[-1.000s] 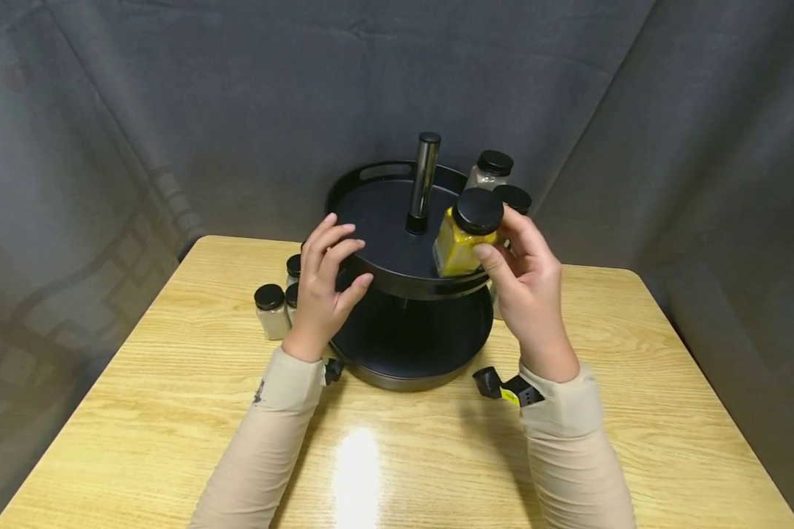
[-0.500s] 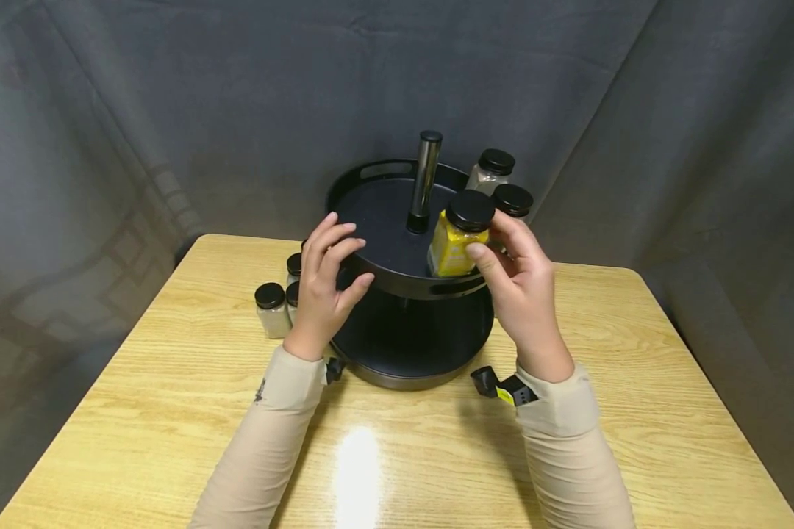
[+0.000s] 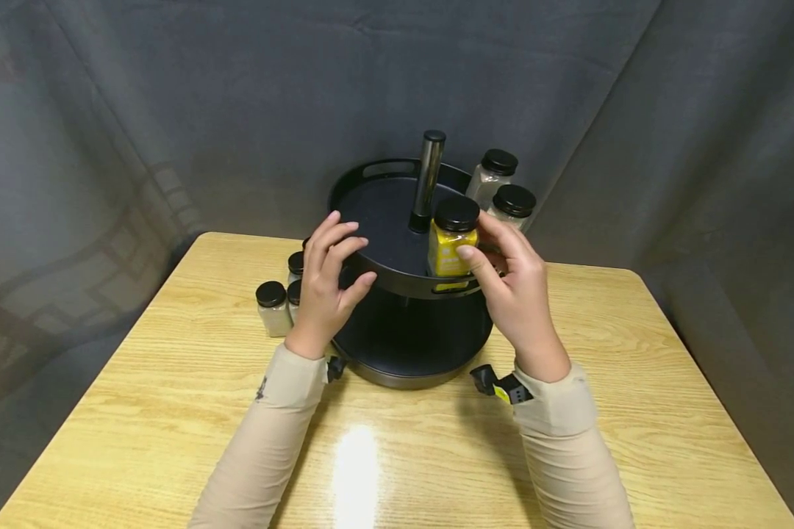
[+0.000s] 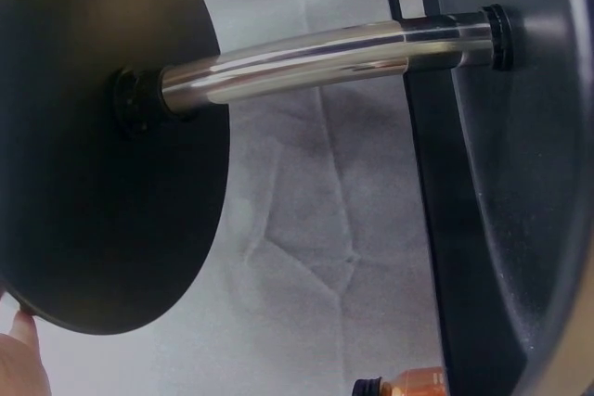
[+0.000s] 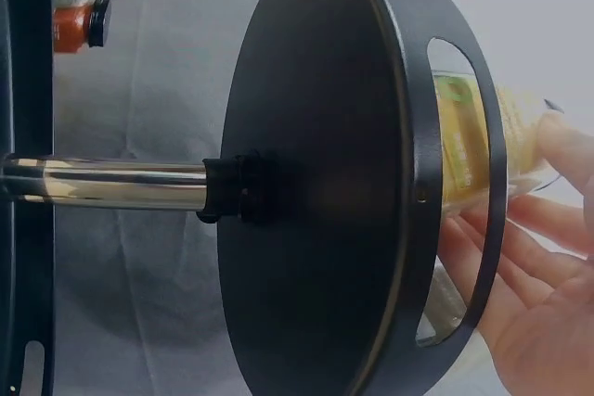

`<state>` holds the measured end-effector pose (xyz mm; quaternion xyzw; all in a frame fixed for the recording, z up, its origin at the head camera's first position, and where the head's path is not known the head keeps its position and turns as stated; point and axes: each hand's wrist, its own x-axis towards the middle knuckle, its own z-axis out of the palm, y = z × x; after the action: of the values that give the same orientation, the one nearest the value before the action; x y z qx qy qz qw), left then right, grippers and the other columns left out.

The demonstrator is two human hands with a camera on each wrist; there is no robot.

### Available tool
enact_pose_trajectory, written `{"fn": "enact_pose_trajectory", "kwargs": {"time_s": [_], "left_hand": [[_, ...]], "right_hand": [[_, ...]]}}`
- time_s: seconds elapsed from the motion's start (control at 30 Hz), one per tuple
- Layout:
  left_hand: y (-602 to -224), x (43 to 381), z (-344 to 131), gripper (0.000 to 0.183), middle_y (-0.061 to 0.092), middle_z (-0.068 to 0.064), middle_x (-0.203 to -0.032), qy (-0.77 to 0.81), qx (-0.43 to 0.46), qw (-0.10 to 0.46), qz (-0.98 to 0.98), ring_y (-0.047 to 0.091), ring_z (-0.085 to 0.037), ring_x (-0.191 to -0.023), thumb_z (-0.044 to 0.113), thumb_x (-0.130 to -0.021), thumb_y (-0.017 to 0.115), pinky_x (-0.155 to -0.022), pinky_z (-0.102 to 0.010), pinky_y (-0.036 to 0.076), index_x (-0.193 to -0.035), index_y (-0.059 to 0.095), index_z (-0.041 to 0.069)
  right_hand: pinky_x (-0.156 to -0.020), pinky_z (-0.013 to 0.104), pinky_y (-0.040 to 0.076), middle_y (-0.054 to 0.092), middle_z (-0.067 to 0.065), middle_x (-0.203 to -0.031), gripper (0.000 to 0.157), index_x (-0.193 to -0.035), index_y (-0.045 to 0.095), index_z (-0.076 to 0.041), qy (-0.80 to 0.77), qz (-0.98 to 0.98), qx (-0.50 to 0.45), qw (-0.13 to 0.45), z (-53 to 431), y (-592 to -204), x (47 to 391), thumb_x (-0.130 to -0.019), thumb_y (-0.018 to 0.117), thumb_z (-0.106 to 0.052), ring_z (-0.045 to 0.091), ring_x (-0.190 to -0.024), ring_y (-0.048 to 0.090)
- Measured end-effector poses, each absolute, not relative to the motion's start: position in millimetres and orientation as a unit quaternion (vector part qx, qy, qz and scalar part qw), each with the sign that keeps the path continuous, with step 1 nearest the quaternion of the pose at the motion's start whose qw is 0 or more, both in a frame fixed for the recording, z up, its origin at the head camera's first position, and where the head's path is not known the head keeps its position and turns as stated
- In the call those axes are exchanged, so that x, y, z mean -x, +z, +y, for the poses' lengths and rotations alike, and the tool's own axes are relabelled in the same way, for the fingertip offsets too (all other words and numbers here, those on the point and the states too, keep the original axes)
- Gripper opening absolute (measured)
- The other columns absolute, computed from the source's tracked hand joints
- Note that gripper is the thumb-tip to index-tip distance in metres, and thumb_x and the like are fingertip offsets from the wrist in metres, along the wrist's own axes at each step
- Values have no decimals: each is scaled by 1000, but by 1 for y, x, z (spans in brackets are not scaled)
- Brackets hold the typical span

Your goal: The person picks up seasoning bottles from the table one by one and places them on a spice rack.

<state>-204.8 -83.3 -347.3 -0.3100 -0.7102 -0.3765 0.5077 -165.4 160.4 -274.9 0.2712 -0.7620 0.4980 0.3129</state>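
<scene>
My right hand (image 3: 519, 294) pinches a square spice jar (image 3: 451, 253) with yellow contents and a black lid between thumb and fingers. The jar is upright at the front right of the upper tray of a black two-tier turntable (image 3: 377, 220), just inside the rim. In the right wrist view, the yellow jar (image 5: 464, 136) shows through the handle slot, its base at or near the tray floor. My left hand (image 3: 324, 286) is beside the tray's left rim with fingers loosely bent. In the left wrist view, a finger (image 4: 25, 329) touches the tray's edge.
Two black-lidded jars (image 3: 492, 180) stand at the tray's right side, partly hidden. Several more jars (image 3: 274, 312) stand on the wooden table (image 3: 172, 411) left of the turntable. A metal post (image 3: 428, 176) rises from the tray's middle. Grey cloth (image 3: 251, 110) hangs behind.
My right hand has moved the yellow jar left and slightly down, and the jar has gone from tilted to upright. The left hand has hardly moved.
</scene>
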Motion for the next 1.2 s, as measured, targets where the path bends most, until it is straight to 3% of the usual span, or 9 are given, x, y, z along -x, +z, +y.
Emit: {"fn": "enact_pose_trajectory", "kwargs": {"time_s": [0.37,0.73,1.0,1.2], "left_hand": [[-348,205,-84,49,56,-19,-131,-373,313,507,-711,42,-37,-140,52,-103,52,-118,-52,32,-119,60,5],[-349,205,-86,50,56,-18,-131,-370,310,507,-714,42,-36,-140,52,-103,52,-118,-53,32,-119,60,6],[-349,205,-86,49,56,-18,-131,-370,311,507,-714,42,-36,-140,52,-103,52,-118,-52,32,-119,59,6],[-348,204,-86,49,56,-19,-131,-370,312,508,-712,42,-36,-140,52,-103,52,-118,-52,32,-119,59,6]], "right_hand": [[-90,15,51,64,20,-121,39,-134,60,4,449,-784,-272,333,161,-277,167,-97,68,-8,25,-107,64],[-89,16,52,64,23,-113,37,-128,60,7,425,-780,-292,355,162,-280,167,-98,67,-11,28,-101,64],[-88,18,54,65,24,-111,49,-123,63,9,445,-759,-296,372,160,-282,168,-100,65,-33,26,-99,64],[-89,18,54,66,23,-112,37,-124,63,9,447,-757,-293,376,159,-282,167,-96,70,-14,25,-100,64]]}}
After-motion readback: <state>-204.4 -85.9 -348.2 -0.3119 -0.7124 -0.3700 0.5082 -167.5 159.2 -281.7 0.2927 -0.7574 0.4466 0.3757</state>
